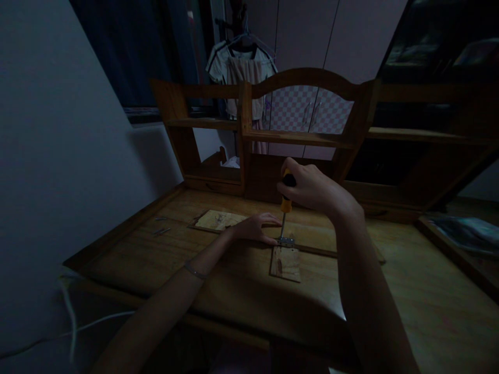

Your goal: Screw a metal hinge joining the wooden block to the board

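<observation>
My right hand (pixel 307 187) is closed round the yellow and black handle of a screwdriver (pixel 287 205), held nearly upright. The screwdriver's shaft points down to a small metal hinge (pixel 286 242), where its tip meets the plate. My left hand (pixel 257 228) rests on the long wooden board (pixel 312 236), thumb beside the hinge and index finger stretched toward the shaft, with a gap between them. A small square wood piece (pixel 286 262) lies against the near side of the hinge. Some small pieces, perhaps screws (pixel 220 218), lie on the board's left part.
The wooden desk (pixel 163 265) carries a few thin metal pieces (pixel 161 231) at left. A wooden shelf unit (pixel 245 135) stands along the back. A framed tray-like edge (pixel 460 254) with a plastic-looking bundle is at right. White cables (pixel 72 317) hang at the lower left.
</observation>
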Action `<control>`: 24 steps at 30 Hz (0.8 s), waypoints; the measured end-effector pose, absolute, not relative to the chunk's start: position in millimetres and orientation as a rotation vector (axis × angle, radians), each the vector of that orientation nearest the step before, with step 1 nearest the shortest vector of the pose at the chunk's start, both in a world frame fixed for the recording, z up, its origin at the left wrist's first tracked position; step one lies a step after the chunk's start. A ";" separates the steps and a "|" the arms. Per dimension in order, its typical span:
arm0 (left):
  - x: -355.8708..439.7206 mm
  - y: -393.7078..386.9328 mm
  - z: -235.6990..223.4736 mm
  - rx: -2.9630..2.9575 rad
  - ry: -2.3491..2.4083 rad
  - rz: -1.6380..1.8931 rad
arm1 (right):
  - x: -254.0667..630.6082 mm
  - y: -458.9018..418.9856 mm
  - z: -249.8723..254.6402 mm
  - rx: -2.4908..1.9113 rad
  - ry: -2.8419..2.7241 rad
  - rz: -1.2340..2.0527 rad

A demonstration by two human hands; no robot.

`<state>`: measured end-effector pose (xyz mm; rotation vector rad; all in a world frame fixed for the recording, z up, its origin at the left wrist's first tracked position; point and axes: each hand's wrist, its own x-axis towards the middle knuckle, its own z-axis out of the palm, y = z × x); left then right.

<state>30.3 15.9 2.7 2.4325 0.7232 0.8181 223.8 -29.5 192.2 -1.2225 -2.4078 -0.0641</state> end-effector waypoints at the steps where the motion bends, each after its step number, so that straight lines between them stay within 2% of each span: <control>1: 30.1 16.1 2.4 2.435 0.723 0.816 | 223.6 -29.2 191.6 -1.221 -2.407 -0.067; 24: 29.3 17.0 1.2 2.440 0.727 0.820 | 224.2 -34.0 196.8 -1.267 -2.403 -0.054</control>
